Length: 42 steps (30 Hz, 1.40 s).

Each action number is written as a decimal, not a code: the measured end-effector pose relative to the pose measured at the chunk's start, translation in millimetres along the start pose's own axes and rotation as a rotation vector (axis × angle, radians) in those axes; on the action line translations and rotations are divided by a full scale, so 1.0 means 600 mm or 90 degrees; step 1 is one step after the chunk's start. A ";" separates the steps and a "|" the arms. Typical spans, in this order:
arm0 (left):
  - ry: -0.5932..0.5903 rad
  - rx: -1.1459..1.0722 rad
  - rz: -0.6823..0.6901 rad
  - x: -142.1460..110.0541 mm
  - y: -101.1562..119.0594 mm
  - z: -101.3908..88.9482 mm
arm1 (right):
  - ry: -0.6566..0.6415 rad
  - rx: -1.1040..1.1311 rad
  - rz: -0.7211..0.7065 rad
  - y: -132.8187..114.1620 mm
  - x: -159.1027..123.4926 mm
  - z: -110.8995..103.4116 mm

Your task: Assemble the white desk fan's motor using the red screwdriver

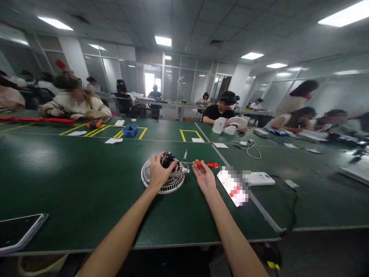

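In the head view a round white fan grille [147,177] lies on the green table. A black fan motor [167,159] with pale wires sits on top of it. My left hand [158,171] is wrapped round the motor's near left side, thumb on the right. To the right, my right hand [204,177], palm turned up, holds a red-handled screwdriver [211,165] in its fingers. The screwdriver's thin shaft points left at the motor; whether its tip touches a screw cannot be made out. A small pointed white piece [185,154] lies just beyond the hands.
Right of my hand lie a lit phone [230,188] and a white case-like object [261,178]. A dark-screened device [21,231] is at the front left. Farther back are a blue bin [130,130], a coiled cable [253,150] and a co-worker [220,109] with another grille.
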State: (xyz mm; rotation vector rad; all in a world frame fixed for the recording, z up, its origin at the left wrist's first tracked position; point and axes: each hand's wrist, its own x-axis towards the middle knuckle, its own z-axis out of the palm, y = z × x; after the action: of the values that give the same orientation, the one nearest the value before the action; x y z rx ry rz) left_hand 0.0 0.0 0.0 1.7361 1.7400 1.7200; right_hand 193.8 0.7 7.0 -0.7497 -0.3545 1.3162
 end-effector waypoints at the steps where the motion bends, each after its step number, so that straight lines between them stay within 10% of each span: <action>1: 0.003 -0.002 -0.001 0.000 0.001 -0.001 | 0.016 -0.024 -0.011 0.003 0.001 -0.002; 42: -0.018 0.006 0.004 -0.002 -0.005 -0.004 | 0.008 0.031 0.018 -0.002 0.001 -0.005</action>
State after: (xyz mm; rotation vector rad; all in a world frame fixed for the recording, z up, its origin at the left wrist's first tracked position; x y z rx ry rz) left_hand -2.9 -1.2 -1.9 1.7628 1.7349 1.6844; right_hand 196.6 0.5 5.6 -0.7232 -0.3018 1.3425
